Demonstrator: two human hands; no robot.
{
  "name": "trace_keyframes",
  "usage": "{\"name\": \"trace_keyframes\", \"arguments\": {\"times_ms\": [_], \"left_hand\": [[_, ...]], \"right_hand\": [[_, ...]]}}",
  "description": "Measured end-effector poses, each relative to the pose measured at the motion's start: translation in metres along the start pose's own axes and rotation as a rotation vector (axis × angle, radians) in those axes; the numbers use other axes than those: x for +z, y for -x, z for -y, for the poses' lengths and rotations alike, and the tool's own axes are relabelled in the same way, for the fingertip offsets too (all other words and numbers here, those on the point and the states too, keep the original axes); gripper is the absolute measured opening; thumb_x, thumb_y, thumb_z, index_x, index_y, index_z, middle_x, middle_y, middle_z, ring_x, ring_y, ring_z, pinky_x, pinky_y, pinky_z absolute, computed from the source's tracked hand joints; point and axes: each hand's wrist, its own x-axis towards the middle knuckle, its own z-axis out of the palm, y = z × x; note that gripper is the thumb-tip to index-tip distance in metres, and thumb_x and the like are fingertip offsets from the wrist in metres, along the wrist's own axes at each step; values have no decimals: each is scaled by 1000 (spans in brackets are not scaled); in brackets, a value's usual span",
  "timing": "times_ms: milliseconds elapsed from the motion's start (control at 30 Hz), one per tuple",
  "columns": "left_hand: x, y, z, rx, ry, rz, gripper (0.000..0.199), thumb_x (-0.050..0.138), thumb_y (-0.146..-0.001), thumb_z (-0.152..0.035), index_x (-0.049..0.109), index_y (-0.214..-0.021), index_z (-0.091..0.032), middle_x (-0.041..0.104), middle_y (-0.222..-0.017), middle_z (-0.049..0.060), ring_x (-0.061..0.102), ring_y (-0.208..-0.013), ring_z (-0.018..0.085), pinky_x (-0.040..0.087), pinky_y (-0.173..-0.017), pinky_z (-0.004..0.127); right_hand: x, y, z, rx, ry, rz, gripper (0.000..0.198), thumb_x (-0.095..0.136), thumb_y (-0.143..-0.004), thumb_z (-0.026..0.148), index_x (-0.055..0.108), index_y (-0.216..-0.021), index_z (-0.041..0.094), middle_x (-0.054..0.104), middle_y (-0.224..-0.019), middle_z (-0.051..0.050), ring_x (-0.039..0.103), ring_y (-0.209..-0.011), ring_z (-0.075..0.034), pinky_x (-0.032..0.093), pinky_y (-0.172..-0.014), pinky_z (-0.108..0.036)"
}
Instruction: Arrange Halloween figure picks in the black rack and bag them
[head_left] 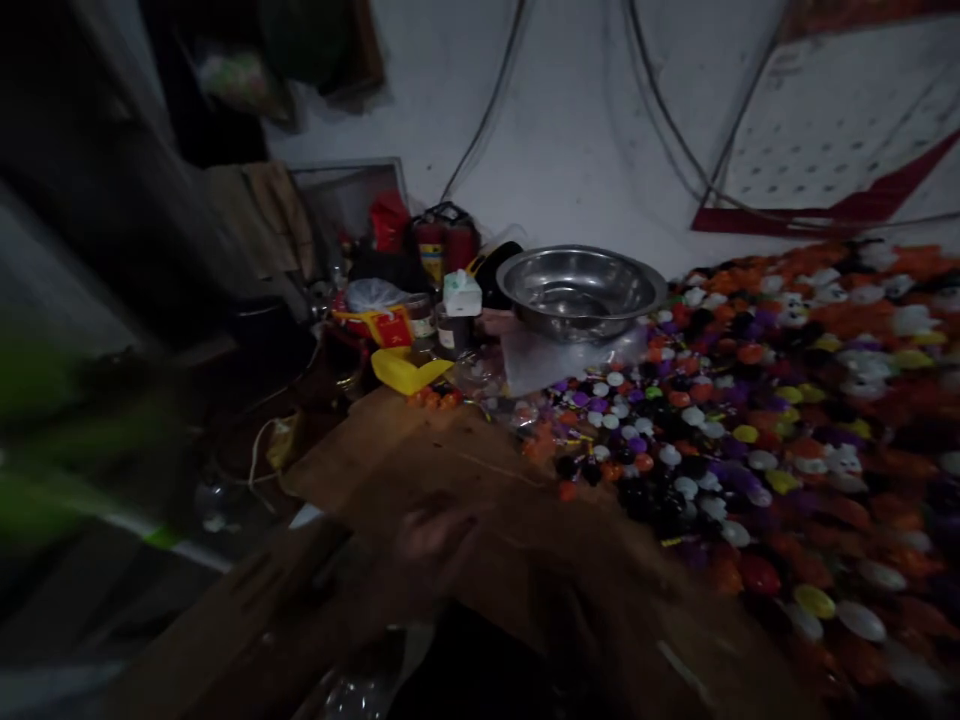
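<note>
In a dim room seen from head height, a bare, blurred hand, apparently the person's left because its forearm seems to rise from the lower left, is over a brown sheet that looks like cardboard. It is too dark to tell whether the hand touches the sheet, or whether its grip is spread, pressed together or pinching something small; no held piece can be made out. The right hand cannot be made out. Well to the right of the hand lies a broad heap of small glossy pieces in orange, white, black, purple and yellow, spilling onto the sheet's right edge. Beyond the sheet, a yellow tray stands beside a few small orange pieces; to its right a clear plastic sheet lies in front of and below a shiny metal basin, which is near the wall. As a judgement, the step in hand is handling at the brown sheet, with no piece clearly picked up; taking one from the heap would call for a reach to the right and a light fingertip pinch, as the pieces are crowded and the light is poor.
</note>
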Motion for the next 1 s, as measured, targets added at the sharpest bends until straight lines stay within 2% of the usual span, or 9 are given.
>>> {"name": "trace_keyframes", "arguments": {"times_ms": [100, 200, 367, 500, 600, 667, 767, 867, 1000], "left_hand": [[34, -23, 22, -76, 20, 246, 29, 59, -92, -21, 76, -113, -33, 81, -99, -3, 77, -81, 20, 64, -73, 31], [51, -41, 50, -153, 7, 296, 27, 57, -93, -24, 76, -111, -30, 81, -99, -1, 77, -84, 22, 62, -78, 33], [58, -95, 91, -276, -90, 210, 27, 52, -96, -36, 76, -102, -24, 79, -98, 7, 74, -92, 26, 58, -88, 39], [76, -142, 110, -298, -103, 110, 23, 56, -90, -33, 74, -98, -21, 77, -109, 12, 69, -113, 32, 50, -106, 46], [90, -171, 119, -311, -58, 75, 25, 59, -86, -31, 73, -103, -20, 77, -109, 13, 70, -108, 32, 52, -102, 47], [92, -193, 123, -332, -8, 55, 33, 58, -88, -34, 70, -114, -19, 78, -107, 11, 73, -100, 29, 57, -93, 42], [89, -227, 127, -366, 47, 20, 44, 45, -97, -39, 63, -129, -15, 78, -106, 12, 75, -92, 25, 60, -83, 37], [91, -253, 124, -350, 37, 18, 43, 46, -98, -41, 66, -126, -15, 77, -111, 13, 75, -97, 27, 60, -87, 39], [116, -258, 118, -281, -41, 9, 44, 62, -89, -33, 67, -129, -17, 72, -128, 14, 68, -120, 32, 55, -105, 45]], "right_hand": [[-1, 1, 0, 71, -17, 21, 46, 53, -95, 58, 78, -123, 32, 75, -125, -8, 69, -115, -34, 57, -99, -46], [-8, -9, 2, 19, -92, 131, 44, 50, -98, 52, 79, -119, 27, 78, -118, -8, 71, -110, -31, 57, -99, -44], [-28, -59, 4, -79, -82, 98, 35, 49, -98, 39, 78, -113, 27, 79, -103, -7, 72, -98, -26, 58, -89, -37], [-41, -130, 26, -196, 186, 10, 30, 46, -98, 24, 76, -98, 21, 77, -97, -8, 71, -89, -21, 53, -81, -29], [-59, -178, 52, -241, 335, -113, 26, 49, -97, 23, 75, -98, 20, 77, -96, -9, 70, -85, -20, 50, -77, -26], [-79, -208, 68, -147, 171, -267, 23, 58, -97, 31, 74, -109, 20, 76, -99, -10, 70, -88, -22, 51, -77, -27], [-119, -259, 86, 110, -414, -438, 39, 61, -98, 47, 67, -123, 17, 75, -106, -12, 70, -88, -23, 55, -74, -28], [-152, -314, 98, 294, -722, -354, 49, 47, -105, 56, 57, -132, 16, 74, -93, -11, 68, -67, -19, 57, -60, -29], [-163, -363, 107, 440, -794, -222, 44, 42, -108, 46, 56, -127, 9, 68, -69, -7, 61, -51, -17, 53, -51, -27]]}}
